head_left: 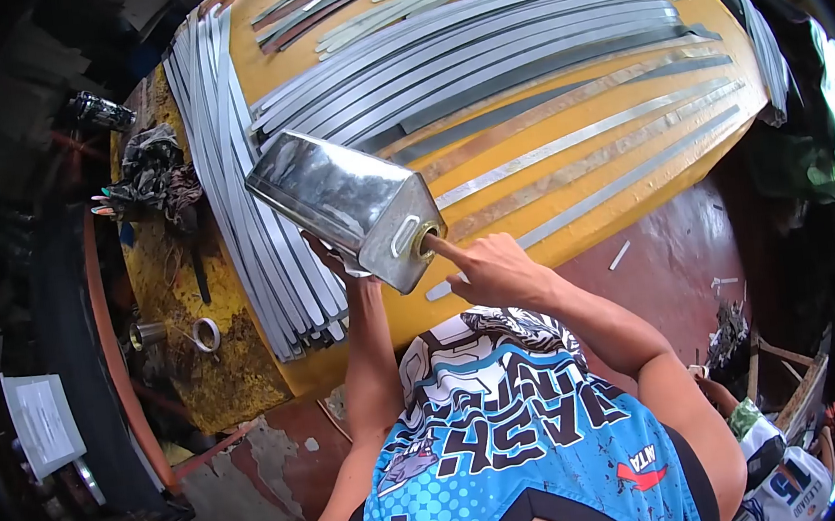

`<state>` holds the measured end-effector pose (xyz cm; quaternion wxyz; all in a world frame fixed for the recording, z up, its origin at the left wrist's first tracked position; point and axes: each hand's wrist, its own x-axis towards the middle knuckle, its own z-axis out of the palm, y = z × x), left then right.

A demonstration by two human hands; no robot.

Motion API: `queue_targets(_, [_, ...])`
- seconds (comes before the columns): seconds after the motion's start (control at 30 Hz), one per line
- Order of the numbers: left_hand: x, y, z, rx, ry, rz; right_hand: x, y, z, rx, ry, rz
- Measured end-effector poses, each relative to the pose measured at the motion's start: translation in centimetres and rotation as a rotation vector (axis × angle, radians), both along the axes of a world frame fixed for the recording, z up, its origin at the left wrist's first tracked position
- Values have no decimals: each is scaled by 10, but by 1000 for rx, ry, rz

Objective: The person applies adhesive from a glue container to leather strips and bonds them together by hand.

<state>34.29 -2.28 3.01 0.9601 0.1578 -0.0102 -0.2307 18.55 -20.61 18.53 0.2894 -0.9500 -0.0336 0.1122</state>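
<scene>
A shiny rectangular metal can [335, 183] is tilted in front of me, its round mouth [426, 240] and small handle [405, 235] facing me. My left hand [345, 263] is closed on the can from below, with most of its fingers hidden behind it. The index finger of my right hand [495, 268] reaches into the mouth, and the thumb stands apart. That hand grips nothing I can see. Beneath the can, long grey strips [276, 254] lie on the yellow table [383, 324].
More strips [477, 44] lie in rows across the table. On the stained left side are dark rags [160, 175], a tape roll [206, 334] and a metal cup [148, 334]. Another person's hand [220, 0] touches the far strips. A person [785, 476] is at lower right.
</scene>
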Motion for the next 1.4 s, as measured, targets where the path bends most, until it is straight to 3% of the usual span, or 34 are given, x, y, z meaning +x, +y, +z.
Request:
queue_targets(0.23, [-5,14,0,47,90,78,17,19,-20,-27,89,42])
queue_targets(0.27, [-6,9,0,117,59,178,16,21,-24,-35,99,35])
queue_targets(0.43, [-16,12,-8,118,44,152,14,27,-21,-11,44,4])
queue_targets(0.5, [-18,12,-4,4,17,68,15,31,-23,-59,67,-40])
queue_targets(0.53, [-22,11,4,177,-41,131,14,33,-22,-54,42,-52])
queue_targets(0.57, [-21,13,6,177,-43,139,15,34,-22,-54,40,-44])
queue_targets(0.63, [-19,17,12,88,63,48,18,34,-23,-83,70,-27])
queue_targets(0.77, [-16,30,15,53,38,85,25,41,-27,-78,-22,19])
queue_targets(0.8, [-13,33,17,162,37,176,31,45,-25,-88,-25,29])
queue_targets(1.03, [3,109,52,306,33,470,88,102,-11,-59,-147,172])
queue_targets(1.17, [23,178,18,187,20,456,121,149,-18,-71,-180,319])
queue_targets(1.23, [29,200,19,254,27,526,138,170,-23,-90,-196,377])
queue_targets(1.4, [38,237,18,320,120,427,169,207,-41,-147,-118,421])
